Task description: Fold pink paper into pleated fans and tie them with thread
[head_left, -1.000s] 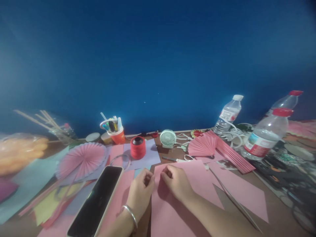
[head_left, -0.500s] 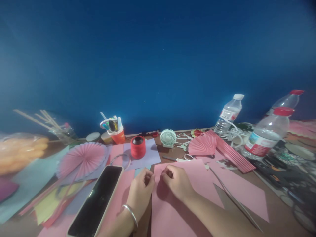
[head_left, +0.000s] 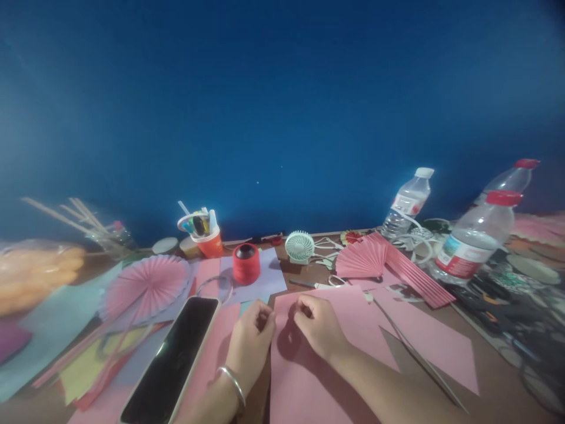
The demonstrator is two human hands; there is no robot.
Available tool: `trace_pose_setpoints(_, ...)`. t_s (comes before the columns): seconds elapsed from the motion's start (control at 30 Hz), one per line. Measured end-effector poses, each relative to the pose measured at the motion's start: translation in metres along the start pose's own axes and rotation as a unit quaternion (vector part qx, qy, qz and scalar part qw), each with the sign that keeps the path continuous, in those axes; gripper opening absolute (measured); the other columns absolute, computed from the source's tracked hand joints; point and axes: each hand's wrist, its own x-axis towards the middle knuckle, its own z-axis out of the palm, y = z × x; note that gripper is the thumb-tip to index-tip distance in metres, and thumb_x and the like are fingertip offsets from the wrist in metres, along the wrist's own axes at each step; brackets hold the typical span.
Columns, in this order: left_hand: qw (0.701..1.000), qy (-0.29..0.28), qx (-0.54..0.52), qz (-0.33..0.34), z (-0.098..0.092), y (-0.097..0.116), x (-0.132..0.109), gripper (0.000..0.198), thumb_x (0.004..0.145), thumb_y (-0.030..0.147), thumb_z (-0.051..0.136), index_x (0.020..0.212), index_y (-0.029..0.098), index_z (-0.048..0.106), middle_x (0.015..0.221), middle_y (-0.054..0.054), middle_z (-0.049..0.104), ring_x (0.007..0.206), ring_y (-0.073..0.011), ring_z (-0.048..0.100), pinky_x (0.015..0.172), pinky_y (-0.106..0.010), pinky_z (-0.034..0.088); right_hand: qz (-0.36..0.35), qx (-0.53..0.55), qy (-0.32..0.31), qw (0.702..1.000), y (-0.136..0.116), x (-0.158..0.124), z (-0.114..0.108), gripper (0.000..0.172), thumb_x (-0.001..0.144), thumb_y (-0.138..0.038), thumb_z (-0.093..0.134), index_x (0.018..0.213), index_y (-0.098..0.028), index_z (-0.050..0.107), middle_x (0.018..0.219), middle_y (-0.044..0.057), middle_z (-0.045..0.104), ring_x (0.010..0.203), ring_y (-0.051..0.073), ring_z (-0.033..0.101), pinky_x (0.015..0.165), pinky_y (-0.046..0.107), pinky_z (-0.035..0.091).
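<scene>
My left hand (head_left: 253, 330), with a silver bangle (head_left: 232, 380) on the wrist, is closed with its fingertips curled together. Facing it a short gap away, my right hand (head_left: 320, 324) is closed in a pinch above a pink paper sheet (head_left: 300, 383). Whatever either hand holds is too fine or too hidden to make out. Behind the hands stands a red thread spool (head_left: 246, 264) on a lilac sheet (head_left: 271, 274). Left of my left hand lies a phone (head_left: 172, 359) with a dark screen.
A round pink paper fan (head_left: 148, 285) lies left, pleated pink paper (head_left: 362, 258) right. At the back stand a red cup (head_left: 209, 242) of pens and a small fan (head_left: 300, 247). Bottles (head_left: 474, 241) stand right. A thin stick (head_left: 419, 353) lies right of my arm.
My right hand has shifted slightly right, widening the gap to my left hand. My left hand stays almost still. The whole view has moved a little.
</scene>
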Motion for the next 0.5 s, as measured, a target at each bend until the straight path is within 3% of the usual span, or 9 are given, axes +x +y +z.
trace_pose_setpoints(0.5,1.000,0.000,0.004,0.010,0.0000,-0.0003,-0.0015,0.018,0.077,0.031,0.045,0.063,0.020,0.043,0.057,0.005,0.046,0.055,-0.0124,0.044,0.052,-0.021,0.034,-0.008,-0.069,-0.005,0.998,0.0041,0.0034,0.0018,0.014,0.072,-0.021,0.045,0.059,-0.018,0.050,0.055,-0.002,0.055,0.052,0.011,0.049,0.048,0.020,0.029)
